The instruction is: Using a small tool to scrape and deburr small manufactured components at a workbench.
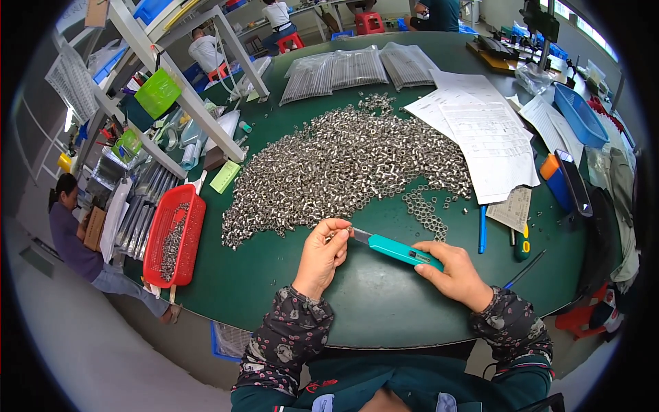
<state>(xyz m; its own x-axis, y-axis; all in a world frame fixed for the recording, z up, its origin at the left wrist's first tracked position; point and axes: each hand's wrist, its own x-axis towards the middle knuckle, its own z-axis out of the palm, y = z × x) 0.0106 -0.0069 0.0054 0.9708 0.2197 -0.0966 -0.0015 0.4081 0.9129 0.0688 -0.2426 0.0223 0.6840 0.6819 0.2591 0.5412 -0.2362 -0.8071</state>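
My right hand [453, 271] is closed round the teal handle of a utility knife [398, 249], its blade pointing left. In front of me, my left hand [319, 255] pinches a small metal ring between thumb and fingertips; the fingers hide most of it. The blade tip meets the ring at those fingertips. Beyond both hands spreads a wide heap of small shiny metal ring-shaped parts [343, 161] on the green table [391, 309]. Right of the heap's near edge, several rings [427, 214] lie flat in a single layer.
A red plastic basket [195, 237] with metal parts stands left. Printed papers [491, 147], a blue pen [482, 230], a yellow-green screwdriver [523, 246] and a phone [574, 182] lie right. Bagged metal rods [336, 72] lie at the back. A shelf frame [175, 89] rises left; people sit beyond.
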